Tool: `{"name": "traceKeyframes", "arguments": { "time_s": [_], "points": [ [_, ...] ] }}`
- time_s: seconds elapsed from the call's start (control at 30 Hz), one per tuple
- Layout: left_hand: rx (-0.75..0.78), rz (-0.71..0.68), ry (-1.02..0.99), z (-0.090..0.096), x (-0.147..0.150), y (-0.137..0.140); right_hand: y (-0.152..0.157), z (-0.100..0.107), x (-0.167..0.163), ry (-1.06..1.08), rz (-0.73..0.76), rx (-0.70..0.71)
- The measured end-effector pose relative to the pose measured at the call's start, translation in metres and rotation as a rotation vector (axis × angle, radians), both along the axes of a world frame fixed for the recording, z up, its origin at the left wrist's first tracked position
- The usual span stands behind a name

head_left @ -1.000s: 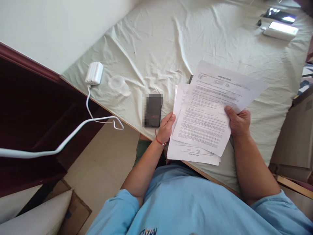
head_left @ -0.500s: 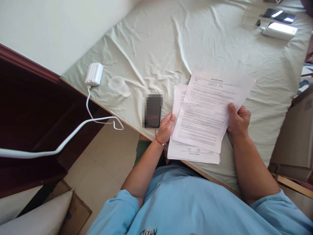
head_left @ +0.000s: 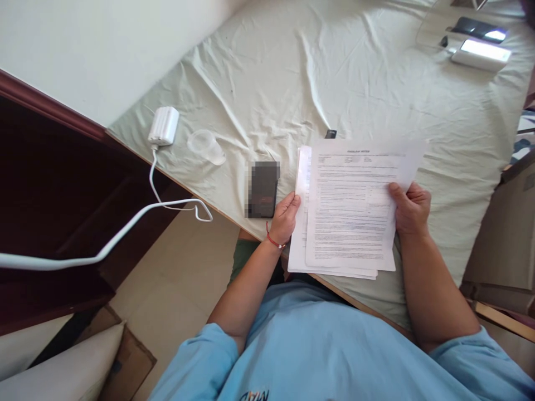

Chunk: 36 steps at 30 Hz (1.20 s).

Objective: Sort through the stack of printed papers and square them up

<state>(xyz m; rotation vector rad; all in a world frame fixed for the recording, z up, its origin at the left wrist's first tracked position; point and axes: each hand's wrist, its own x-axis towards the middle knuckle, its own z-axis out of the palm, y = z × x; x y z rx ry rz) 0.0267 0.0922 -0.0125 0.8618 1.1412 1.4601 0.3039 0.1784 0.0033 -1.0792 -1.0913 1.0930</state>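
My left hand [head_left: 286, 214] is closed on the left edge of a stack of papers [head_left: 298, 239], thumb on top. A red string bracelet [head_left: 275, 238] circles that wrist. Over the stack lies a printed sheet [head_left: 351, 206], set a little to the right, its text lines facing up. My right hand [head_left: 410, 207] pinches this sheet at its right edge, the thumb on the printed side. Whether more than one sheet is in the right hand I cannot tell. A dark phone [head_left: 263, 189], partly blurred out, lies just left of my left hand.
A wrinkled pale green cloth [head_left: 267, 78] covers the table. On its left stand a white power adapter [head_left: 164, 126] with a cable and a clear plastic cup [head_left: 206, 147]. A small black object [head_left: 330, 134] shows beyond the papers. At the far right lies a white device [head_left: 481, 54].
The printed sheet in my right hand has turned from tilted to nearly straight and come down closer to me. The small black object beyond the papers is now uncovered. My left hand stays put.
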Motion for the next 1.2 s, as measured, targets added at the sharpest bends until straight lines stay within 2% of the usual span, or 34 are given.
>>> {"name": "traceKeyframes", "arguments": {
  "time_s": [0.27, 0.6, 0.9, 1.2],
  "points": [
    [0.019, 0.001, 0.073, 0.003, 0.000, -0.001, -0.003, -0.004, 0.000, -0.023, 0.027, -0.020],
    [0.013, 0.038, 0.113, 0.000, 0.001, -0.002, -0.011, 0.006, -0.017, -0.008, 0.058, -0.022],
    [0.018, -0.030, 0.100, 0.006, 0.002, -0.004, -0.011, 0.005, -0.018, -0.037, 0.056, 0.000],
    [0.016, -0.036, 0.109, 0.012, 0.003, -0.004, -0.009, -0.002, -0.015, -0.051, 0.081, 0.001]
  ]
}}
